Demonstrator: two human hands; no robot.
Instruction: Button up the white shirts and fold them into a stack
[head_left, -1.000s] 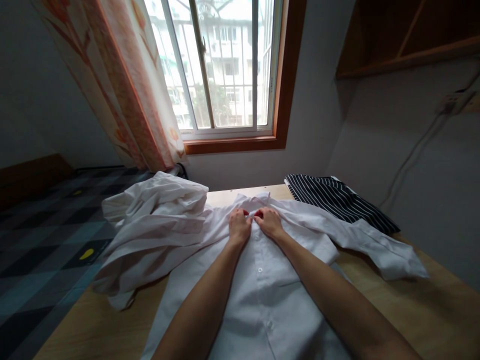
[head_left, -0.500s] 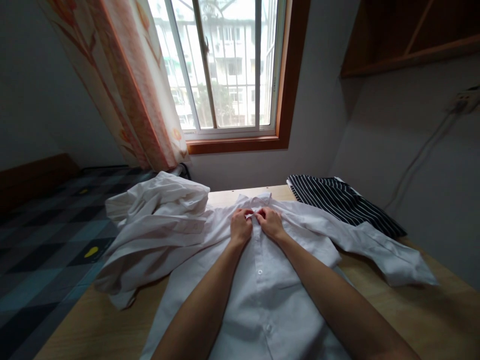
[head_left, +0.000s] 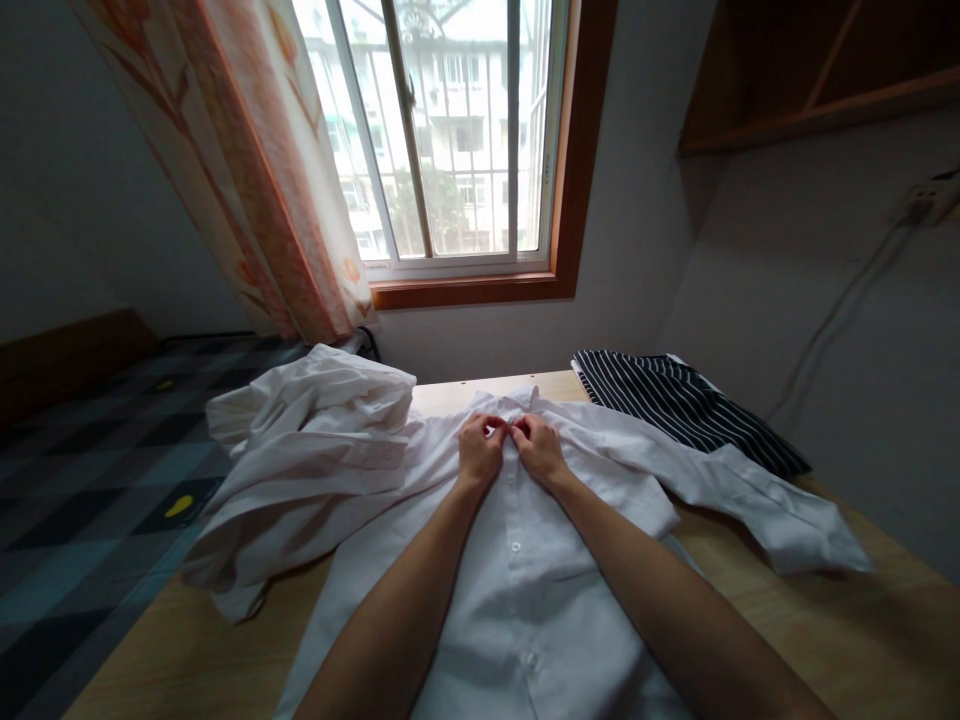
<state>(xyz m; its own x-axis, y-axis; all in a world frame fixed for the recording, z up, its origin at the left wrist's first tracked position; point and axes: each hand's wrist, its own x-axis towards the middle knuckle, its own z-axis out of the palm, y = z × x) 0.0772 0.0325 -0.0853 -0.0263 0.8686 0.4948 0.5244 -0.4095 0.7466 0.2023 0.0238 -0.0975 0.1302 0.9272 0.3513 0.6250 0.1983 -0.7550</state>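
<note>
Wooden table (head_left: 862, 640): crumpled white garment (head_left: 300, 450) left, striped cloth (head_left: 675, 400) right.

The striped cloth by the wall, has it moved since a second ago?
No. The striped cloth lies at the same far corner of the table, beside the shirt sleeve; its small shift in frame matches the window's, so the camera moved.

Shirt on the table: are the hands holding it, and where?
Yes. The left hand and right hand pinch the white shirt with their fingers at the top of its button strip, just below the collar.
</note>
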